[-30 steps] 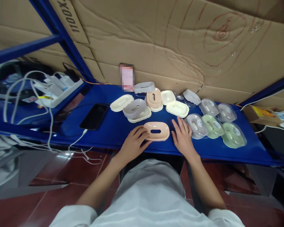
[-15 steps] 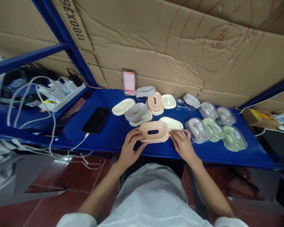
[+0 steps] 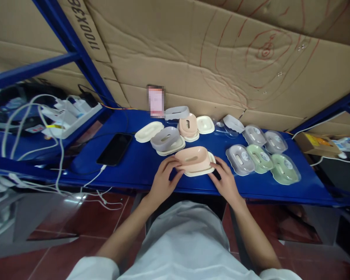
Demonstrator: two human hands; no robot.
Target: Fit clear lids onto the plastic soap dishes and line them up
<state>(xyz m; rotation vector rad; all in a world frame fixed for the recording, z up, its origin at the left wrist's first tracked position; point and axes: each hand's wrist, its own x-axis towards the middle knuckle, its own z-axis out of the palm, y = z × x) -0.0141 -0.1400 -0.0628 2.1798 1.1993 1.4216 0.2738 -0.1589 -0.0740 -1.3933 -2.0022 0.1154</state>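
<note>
The person's left hand (image 3: 162,179) and right hand (image 3: 226,179) each pinched one end of a pink soap dish (image 3: 191,158), the grip of both closed on its edges, holding it seated on a cream tray (image 3: 211,170) on the blue tabletop (image 3: 140,163). Just beyond the fingers sat a grey dish on another cream tray (image 3: 167,139), to the right hand's right lay wrapped grey and green dishes (image 3: 261,158), and well left of the left hand lay a black phone (image 3: 114,149).

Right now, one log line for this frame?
left hand: holds pink tray | right hand: holds cream base | tray on base | blue shelf
</note>
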